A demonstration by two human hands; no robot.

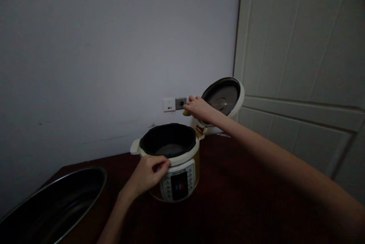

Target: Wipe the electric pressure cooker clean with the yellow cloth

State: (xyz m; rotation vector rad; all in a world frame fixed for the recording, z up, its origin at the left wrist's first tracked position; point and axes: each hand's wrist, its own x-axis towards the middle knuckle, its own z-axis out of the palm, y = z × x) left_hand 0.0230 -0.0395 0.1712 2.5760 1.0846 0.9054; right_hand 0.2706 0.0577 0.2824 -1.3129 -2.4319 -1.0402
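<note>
The white-and-gold electric pressure cooker point(179, 181) stands open; the left hand point(146, 173) has fingers closed on its rim; the right hand point(201, 108) has fingers pinching a small yellow object point(186, 113) at a grey wall socket point(180, 103).

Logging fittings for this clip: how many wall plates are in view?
2: a white plate and a grey one beside it, on the wall behind the pressure cooker; the right hand may hide more.

The scene is dim and underexposed, with a grey wall point(85, 46), a dark surface point(228, 168), only a faint sheen on the lid point(221, 96), and wide-angle bending toward the edges.
</note>
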